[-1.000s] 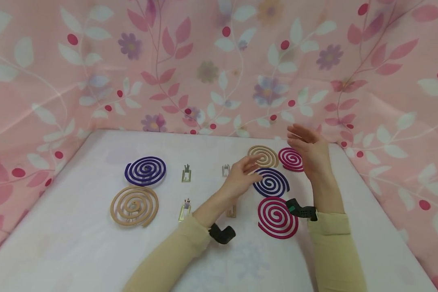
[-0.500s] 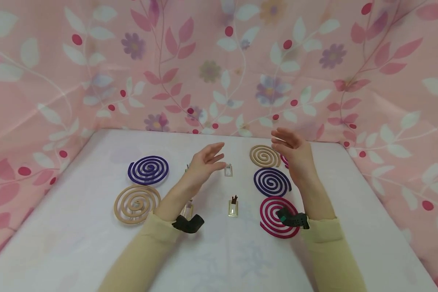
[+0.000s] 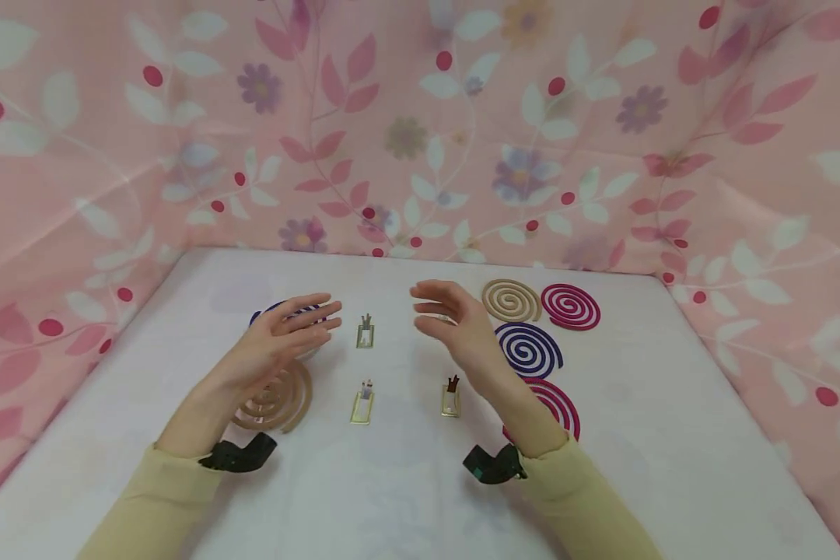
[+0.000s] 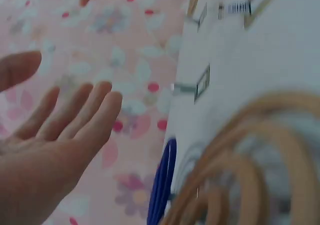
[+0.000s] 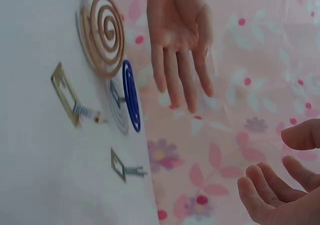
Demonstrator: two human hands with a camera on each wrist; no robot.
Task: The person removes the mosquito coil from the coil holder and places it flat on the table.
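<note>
My left hand (image 3: 269,342) hovers above the left coils, fingers straight and holding nothing. Under it are a tan mosquito coil (image 3: 298,393) and a dark blue mosquito coil (image 5: 131,95), partly hidden in the head view. Both coils sit raised off the table in the right wrist view. My right hand (image 3: 462,327) floats right of centre, fingers loosely bent, nothing held. Between the hands stand small metal coil stands with upright prongs: a back one (image 3: 365,334), a front left stand (image 3: 362,406) and a front right stand (image 3: 451,397). Another is mostly hidden behind the right hand.
On the right lie a tan coil (image 3: 511,300), a pink coil (image 3: 571,306), a blue coil (image 3: 528,350) and another pink coil (image 3: 565,408), the last partly behind the right forearm. A white cloth covers the table (image 3: 392,498). Floral fabric (image 3: 406,101) hangs behind.
My left hand has moved left, from the right-hand coils to above the left ones. My right hand has moved left and lower, uncovering the back pink coil. The coils and stands have stayed put.
</note>
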